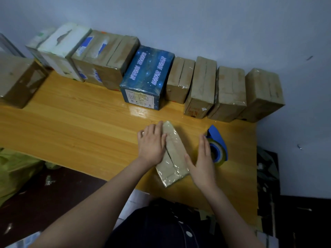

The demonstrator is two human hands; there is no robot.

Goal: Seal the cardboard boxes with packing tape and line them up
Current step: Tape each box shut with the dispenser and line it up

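Observation:
A small flat cardboard box [172, 153], shiny with clear tape, lies on the wooden table [80, 126] in front of me. My left hand [152, 144] rests flat on its left side with fingers spread. My right hand [202, 158] presses flat against its right edge, fingers straight. Just right of that hand stands a blue tape dispenser [217, 145] with a roll of clear tape; neither hand holds it. A row of sealed boxes runs along the wall, among them a blue printed box [146, 77] and brown ones [200, 86].
A larger brown box [18, 79] stands at the table's far left. A green bag [16, 169] lies on the floor on the left. Dark clutter [268, 176] sits past the table's right edge. The wall is right behind the box row.

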